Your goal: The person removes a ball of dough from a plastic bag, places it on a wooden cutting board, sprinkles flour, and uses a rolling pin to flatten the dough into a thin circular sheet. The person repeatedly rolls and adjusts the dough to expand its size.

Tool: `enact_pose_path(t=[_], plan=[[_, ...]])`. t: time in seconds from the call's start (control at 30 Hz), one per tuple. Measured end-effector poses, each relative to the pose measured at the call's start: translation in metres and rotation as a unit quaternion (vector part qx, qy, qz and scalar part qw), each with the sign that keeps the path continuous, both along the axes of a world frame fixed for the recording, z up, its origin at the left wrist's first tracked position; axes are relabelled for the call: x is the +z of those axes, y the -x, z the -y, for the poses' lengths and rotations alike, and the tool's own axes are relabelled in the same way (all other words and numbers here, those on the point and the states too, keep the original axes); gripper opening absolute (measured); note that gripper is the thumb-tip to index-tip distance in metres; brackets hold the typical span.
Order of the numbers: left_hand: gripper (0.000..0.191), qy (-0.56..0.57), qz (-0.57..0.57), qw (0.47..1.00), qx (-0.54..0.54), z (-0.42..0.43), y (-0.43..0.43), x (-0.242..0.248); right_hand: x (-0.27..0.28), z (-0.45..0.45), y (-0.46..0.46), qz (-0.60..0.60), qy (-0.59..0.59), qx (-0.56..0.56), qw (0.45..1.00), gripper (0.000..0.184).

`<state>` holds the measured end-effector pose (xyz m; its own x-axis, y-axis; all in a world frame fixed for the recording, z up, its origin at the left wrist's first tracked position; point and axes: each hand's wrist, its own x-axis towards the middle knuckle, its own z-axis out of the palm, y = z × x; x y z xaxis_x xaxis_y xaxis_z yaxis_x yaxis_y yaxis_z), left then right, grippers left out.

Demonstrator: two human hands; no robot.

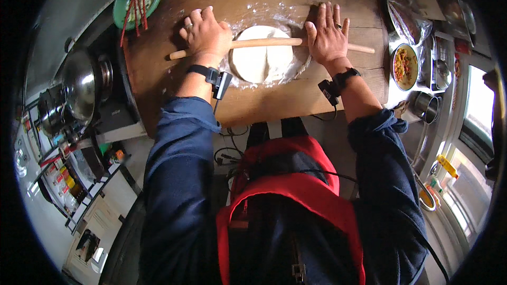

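A slim wooden rolling pin (273,42) lies across a round sheet of white dough (248,65). The dough shows a fold or seam running from the pin towards its near edge. My left hand (206,33) is over the pin's left part, with its fingers curled and a ring on one. Flat on the pin's right part rests my right hand (328,35), its fingers stretched forward and the thumb out to the side. The pin's ends stick out beyond both hands. White flour (273,12) is scattered on the wooden board (178,87) around the dough.
At the far left, a green bowl (120,6) holds pale food and several red chopsticks (138,10). A bowl of chopped food (405,67) stands right of the board. Metal pots (81,85) are at left, and a red apron (285,190) hangs before me.
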<state>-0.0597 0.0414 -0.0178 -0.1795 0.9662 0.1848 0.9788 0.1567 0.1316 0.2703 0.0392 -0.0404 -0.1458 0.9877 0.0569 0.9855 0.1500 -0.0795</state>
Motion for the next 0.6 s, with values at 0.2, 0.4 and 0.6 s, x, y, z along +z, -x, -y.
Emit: enact_pose_path(t=[0.2,0.4,0.6], plan=[[0.065,0.127,0.022,0.991,-0.032,0.102,-0.007,0.004,0.017,0.089,-0.003,-0.011,0.04,0.006,0.999,0.079],[0.067,0.007,0.02,1.0,-0.001,0.019,-0.001,-0.006,0.002,-0.006,0.004,-0.012,0.005,0.02,1.0,0.076],[0.052,0.022,0.032,0.999,0.035,-0.038,0.008,-0.007,-0.009,-0.059,0.014,-0.019,-0.034,-0.022,0.999,0.077]])
